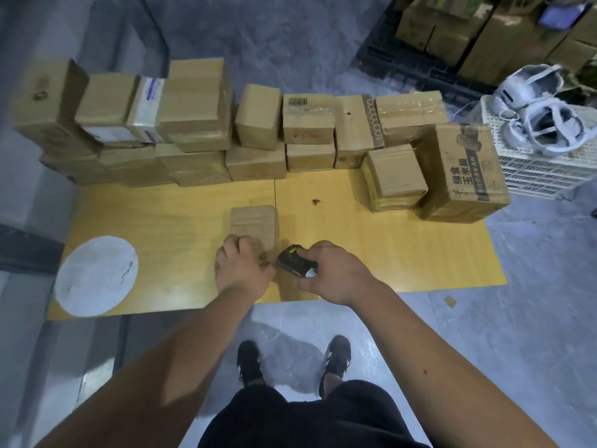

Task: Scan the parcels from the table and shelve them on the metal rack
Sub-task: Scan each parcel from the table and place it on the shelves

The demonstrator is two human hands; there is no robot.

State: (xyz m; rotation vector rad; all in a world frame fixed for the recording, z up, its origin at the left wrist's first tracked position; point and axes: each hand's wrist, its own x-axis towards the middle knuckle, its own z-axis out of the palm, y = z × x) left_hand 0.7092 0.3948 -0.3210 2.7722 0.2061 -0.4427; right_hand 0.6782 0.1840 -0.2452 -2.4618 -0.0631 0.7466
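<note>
One small parcel lies flat on the yellow table, near the front edge and apart from the others, and my left hand has its fingers curled over the near end of it. My right hand is closed around the black scanner, which sits just beside the parcel's near right corner. I see no label on the top face of this parcel, only plain brown cardboard, so I think the first risk is a failed scan: the code may be on a hidden side, and then I must turn the parcel with one hand while the scanner is very close, and the two may knock together. The picture is also a little blurred at the hands, so I cannot tell how firm the left grip is; if it is weak, the parcel can slide off the front edge to the floor. Behind, many parcels are stacked in a row along the far side of the table, some leaning, and a careless reach there could push the stack over. I cannot see the metal rack in this view.
</note>
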